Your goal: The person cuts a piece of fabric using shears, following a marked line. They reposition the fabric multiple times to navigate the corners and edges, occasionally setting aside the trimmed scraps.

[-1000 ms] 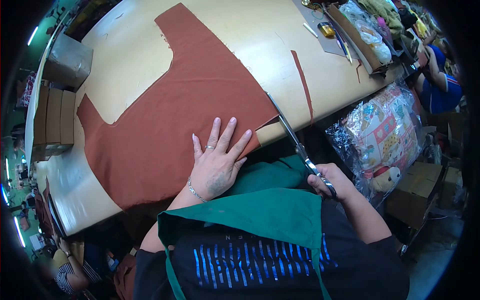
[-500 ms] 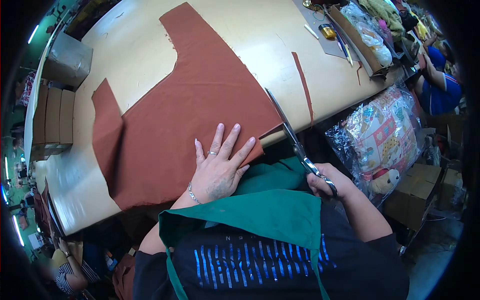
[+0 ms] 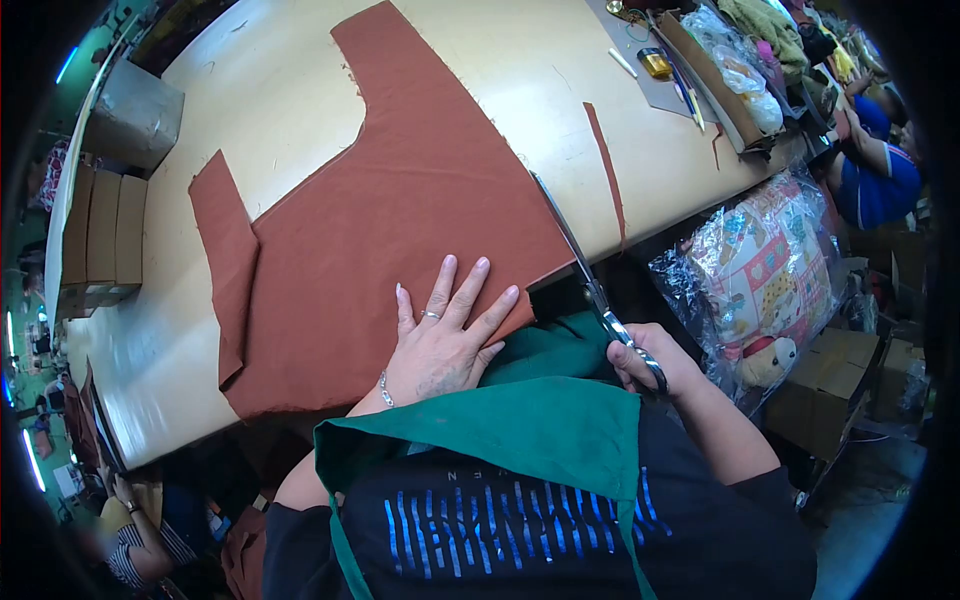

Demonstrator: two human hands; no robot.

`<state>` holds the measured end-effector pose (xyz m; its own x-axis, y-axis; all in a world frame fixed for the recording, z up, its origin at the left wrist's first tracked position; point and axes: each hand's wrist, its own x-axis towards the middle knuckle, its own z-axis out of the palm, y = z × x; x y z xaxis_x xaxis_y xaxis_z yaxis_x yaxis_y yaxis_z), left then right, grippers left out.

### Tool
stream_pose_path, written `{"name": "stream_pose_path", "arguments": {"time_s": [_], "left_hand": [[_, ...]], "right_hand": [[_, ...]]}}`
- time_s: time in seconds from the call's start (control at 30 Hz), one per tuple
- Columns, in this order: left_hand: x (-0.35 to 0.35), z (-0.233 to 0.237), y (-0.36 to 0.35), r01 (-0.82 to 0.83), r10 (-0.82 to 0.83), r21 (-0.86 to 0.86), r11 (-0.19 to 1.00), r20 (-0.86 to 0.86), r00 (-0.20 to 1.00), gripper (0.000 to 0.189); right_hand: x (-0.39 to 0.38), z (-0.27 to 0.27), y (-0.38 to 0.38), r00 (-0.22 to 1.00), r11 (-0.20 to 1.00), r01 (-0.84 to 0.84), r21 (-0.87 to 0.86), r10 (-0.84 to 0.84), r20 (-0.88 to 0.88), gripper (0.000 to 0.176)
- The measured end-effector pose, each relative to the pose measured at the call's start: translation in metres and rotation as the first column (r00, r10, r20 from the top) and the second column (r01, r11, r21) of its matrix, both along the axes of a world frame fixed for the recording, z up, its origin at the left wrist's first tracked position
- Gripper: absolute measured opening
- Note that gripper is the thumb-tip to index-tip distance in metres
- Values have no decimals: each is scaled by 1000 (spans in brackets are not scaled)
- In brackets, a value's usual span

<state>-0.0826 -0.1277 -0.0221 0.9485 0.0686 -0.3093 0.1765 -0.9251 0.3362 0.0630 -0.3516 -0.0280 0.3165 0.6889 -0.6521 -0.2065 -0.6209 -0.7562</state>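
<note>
A large piece of rust-brown cloth (image 3: 330, 270) lies on the pale table, its left part folded over. My left hand (image 3: 440, 345) rests on the cloth near the front edge, fingers spread flat, with a ring and a bracelet on. In my right hand (image 3: 650, 360) are the metal scissors (image 3: 597, 295), held by the handles past the table's front edge. The scissors' blades point up and left along the cloth's right edge, nearly together. A green apron (image 3: 500, 420) hangs below both hands.
A thin brown strip (image 3: 605, 165) lies on the table (image 3: 530, 60). Back right are a jar (image 3: 655, 63), pens and a filled box (image 3: 715, 90). A plastic-wrapped bundle (image 3: 765, 255) and a carton (image 3: 825, 385) stand right. Other people sit at far right and lower left.
The cloth has shifted slightly right, its left flap now lying flatter. My left hand has moved a little right and down with it. The scissors' blades look more nearly closed.
</note>
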Motion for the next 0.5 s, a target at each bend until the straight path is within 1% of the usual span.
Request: {"name": "stream_pose_path", "arguments": {"time_s": [0.13,0.33,0.43,0.5], "left_hand": [[0,1,0,9,-9,2,1000,-1,1000,54],[-1,0,-1,14,-14,2,1000,3,1000,54],[-1,0,-1,16,-16,-3,1000,8,1000,54],[-2,1,0,19,-19,-4,1000,15,1000,55]], "right_hand": [[-4,1,-1,998,999,21,-24,-20,52,49],[-8,2,-1,996,997,36,-63,-30,83,49],[-6,4,-1,997,997,26,-71,-22,68,48],[-1,5,1,999,998,-15,-66,18,35,49]]}}
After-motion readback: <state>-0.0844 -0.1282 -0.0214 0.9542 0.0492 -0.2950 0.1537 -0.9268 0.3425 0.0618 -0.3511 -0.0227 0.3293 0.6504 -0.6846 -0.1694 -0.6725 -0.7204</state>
